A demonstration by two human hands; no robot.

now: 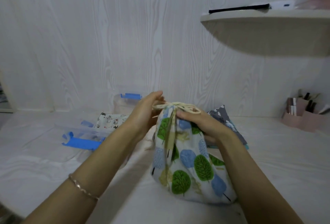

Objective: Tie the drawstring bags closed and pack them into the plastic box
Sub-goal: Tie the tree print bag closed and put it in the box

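Centrally, both hands (148,115) (201,122) on tree-print bag's (187,161) cinched drawstring (176,107).

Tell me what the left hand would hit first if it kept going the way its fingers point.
Probably the plastic box against the wall; the left hand points up and away past the cord, though depth is unclear.

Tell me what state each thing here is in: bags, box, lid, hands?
Tree-print bag: upright, mouth gathered shut.
Cord: pinched by both hands, knot unfinished.
Left hand: fingers closed on cord.
Right hand: gripping the bag's neck.
Puppy-print bag: lying flat.
Grey bag: lying behind.
Plastic box: open.
Lid: off, lying beside.
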